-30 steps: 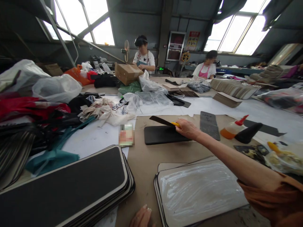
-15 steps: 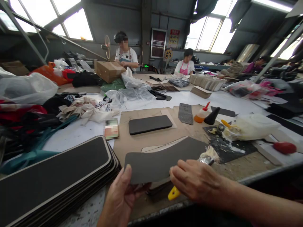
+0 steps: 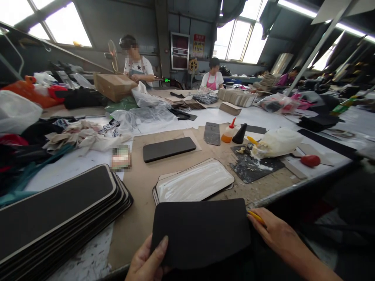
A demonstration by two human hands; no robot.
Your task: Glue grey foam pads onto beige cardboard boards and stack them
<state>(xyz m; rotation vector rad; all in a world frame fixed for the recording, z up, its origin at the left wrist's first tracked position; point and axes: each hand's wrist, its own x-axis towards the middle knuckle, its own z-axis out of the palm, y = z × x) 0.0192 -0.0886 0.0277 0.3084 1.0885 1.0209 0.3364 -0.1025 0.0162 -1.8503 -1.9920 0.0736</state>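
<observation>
My left hand (image 3: pixel 150 259) grips the left side of a black rounded-corner sheet (image 3: pixel 202 230), its thumb on top. This sheet is held tilted at the table's front edge. At its right edge my right hand (image 3: pixel 275 230) is closed around the yellow handle of a brush (image 3: pixel 257 218); the bristles are hidden. Whether those fingers also pinch the sheet, I cannot tell. Just beyond lies a small stack of pale rounded boards (image 3: pixel 195 180), the top one smeared with white, wet-looking streaks. Farther back, a dark padded piece (image 3: pixel 170 149) rests on brown cardboard.
At left stands a tall stack of long black boards (image 3: pixel 58 210). To the right are a glue-smeared black sheet (image 3: pixel 249 171), a white plastic container (image 3: pixel 281 142), a red-tipped bottle (image 3: pixel 227 132) and a red object (image 3: pixel 310 160). Two people (image 3: pixel 137 68) work across the table.
The black sheet has come off the pale stack toward me, baring the white-streaked top board. My right hand, with the brush, has shifted right to the sheet's edge. The view has turned right.
</observation>
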